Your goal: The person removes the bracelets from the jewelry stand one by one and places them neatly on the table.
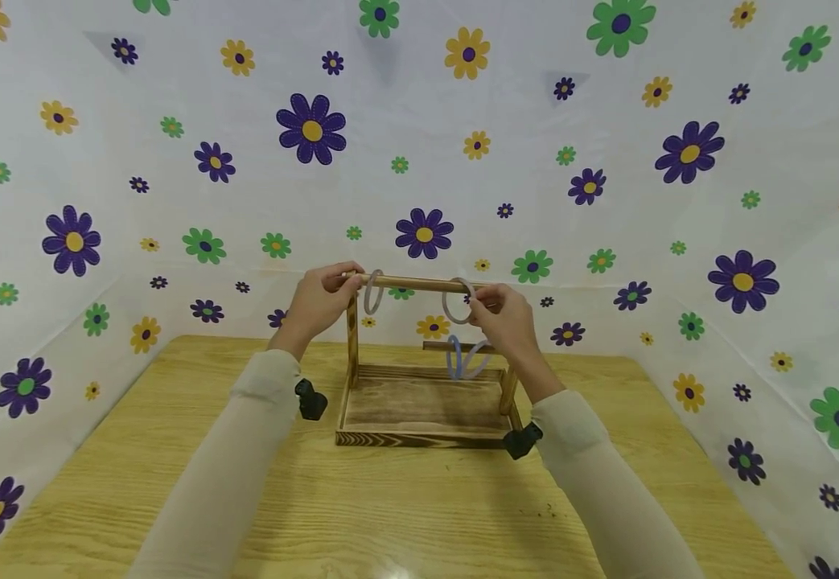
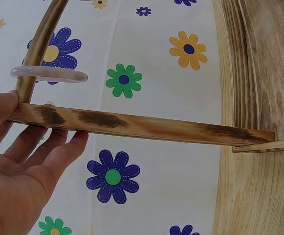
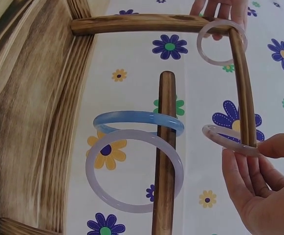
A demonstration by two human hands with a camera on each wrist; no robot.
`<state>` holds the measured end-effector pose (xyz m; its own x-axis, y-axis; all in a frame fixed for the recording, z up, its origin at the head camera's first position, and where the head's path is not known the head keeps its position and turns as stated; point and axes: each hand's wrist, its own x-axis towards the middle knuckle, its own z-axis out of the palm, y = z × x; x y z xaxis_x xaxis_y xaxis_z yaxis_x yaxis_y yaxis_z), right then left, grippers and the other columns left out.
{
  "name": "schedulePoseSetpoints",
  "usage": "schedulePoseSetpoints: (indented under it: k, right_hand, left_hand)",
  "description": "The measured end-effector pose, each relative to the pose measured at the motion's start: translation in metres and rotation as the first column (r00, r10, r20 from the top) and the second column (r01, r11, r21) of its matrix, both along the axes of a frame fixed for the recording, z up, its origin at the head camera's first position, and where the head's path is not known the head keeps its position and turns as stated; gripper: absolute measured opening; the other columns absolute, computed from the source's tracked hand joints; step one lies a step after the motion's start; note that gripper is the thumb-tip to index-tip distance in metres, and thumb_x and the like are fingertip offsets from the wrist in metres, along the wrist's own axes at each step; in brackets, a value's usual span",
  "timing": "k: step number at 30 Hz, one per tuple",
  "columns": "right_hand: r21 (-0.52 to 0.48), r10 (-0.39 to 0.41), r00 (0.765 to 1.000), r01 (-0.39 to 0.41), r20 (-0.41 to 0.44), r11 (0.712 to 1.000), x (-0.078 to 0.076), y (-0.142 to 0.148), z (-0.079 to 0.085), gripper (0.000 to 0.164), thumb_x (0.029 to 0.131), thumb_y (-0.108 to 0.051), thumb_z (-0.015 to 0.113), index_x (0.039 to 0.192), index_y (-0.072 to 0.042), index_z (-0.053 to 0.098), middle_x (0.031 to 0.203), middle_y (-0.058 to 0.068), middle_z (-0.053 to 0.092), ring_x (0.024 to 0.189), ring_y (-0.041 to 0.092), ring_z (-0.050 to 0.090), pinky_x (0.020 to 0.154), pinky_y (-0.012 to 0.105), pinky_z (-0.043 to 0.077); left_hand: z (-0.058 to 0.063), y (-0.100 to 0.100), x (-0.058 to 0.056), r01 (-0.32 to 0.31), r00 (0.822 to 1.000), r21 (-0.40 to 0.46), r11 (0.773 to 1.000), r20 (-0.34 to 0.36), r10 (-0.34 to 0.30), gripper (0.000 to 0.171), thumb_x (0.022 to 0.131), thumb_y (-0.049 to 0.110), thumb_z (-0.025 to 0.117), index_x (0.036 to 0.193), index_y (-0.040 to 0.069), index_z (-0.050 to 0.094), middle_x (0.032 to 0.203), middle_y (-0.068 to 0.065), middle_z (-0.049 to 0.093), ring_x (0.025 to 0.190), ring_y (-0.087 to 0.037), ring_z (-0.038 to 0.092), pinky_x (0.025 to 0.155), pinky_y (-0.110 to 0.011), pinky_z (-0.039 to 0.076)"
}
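A wooden bangle stand (image 1: pixel 352 342) has an upper rod (image 1: pixel 419 283) and a shorter lower rod (image 3: pixel 166 98). My left hand (image 1: pixel 323 301) grips the top of the left post (image 2: pixel 146 126), thumb on one side and fingers on the other. Close to it, a pale bangle (image 1: pixel 373 293) hangs round the upper rod. At that rod's right end, my right hand (image 1: pixel 507 320) pinches another pale bangle (image 3: pixel 225 139), which encircles the rod near its tip. A blue bangle (image 3: pixel 127 116) and a lilac bangle (image 3: pixel 95 171) hang on the lower rod.
The stand's tray base (image 1: pixel 419 440) rests on a wood-grain table (image 1: pixel 361 507). Behind and on both sides hangs a white flower-print sheet (image 1: pixel 260 193). Black wrist devices (image 1: pixel 310 400) sit beneath both forearms.
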<state>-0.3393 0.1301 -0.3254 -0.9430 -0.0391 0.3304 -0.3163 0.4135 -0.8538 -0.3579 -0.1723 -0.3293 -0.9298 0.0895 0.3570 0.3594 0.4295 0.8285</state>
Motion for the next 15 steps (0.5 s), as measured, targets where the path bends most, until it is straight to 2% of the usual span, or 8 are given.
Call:
schedulePoseSetpoints:
  k: [8,11,15]
  right_hand:
    - [0.013,0.005,1.000,-0.005,0.002,1.000,-0.0007,0.0044,0.0014,0.027,0.103,-0.013,0.061,0.122,0.005,0.064,0.113,0.026,0.071,0.094,0.034,0.075,0.073,0.024,0.060]
    - [0.018,0.007,1.000,-0.008,0.010,1.000,-0.0001,0.0063,0.0016,0.027,0.103,-0.014,0.060,0.123,0.004,0.064,0.114,0.028,0.071,0.096,0.038,0.075,0.068,0.021,0.057]
    - [0.016,0.009,1.000,-0.010,0.015,1.000,0.0002,0.0098,0.0012,0.027,0.103,-0.013,0.060,0.123,0.005,0.063,0.116,0.029,0.069,0.095,0.036,0.075,0.067,0.016,0.055]
  left_hand:
    - [0.0027,-0.0004,0.0020,-0.024,1.000,-0.020,0.999,0.001,0.024,0.034,0.107,0.035,0.056,0.133,0.015,0.068,0.129,-0.020,0.072,0.119,-0.031,0.070,0.095,-0.047,0.055]
    - [0.0026,-0.0006,0.0028,-0.026,1.000,-0.018,0.999,0.007,0.026,0.035,0.107,0.036,0.056,0.133,0.016,0.068,0.129,-0.021,0.071,0.120,-0.031,0.070,0.095,-0.047,0.055]
    - [0.0009,0.0000,0.0015,-0.019,1.000,-0.020,1.000,0.001,0.019,0.037,0.107,0.037,0.056,0.134,0.014,0.067,0.130,-0.021,0.071,0.120,-0.031,0.070,0.093,-0.046,0.055]
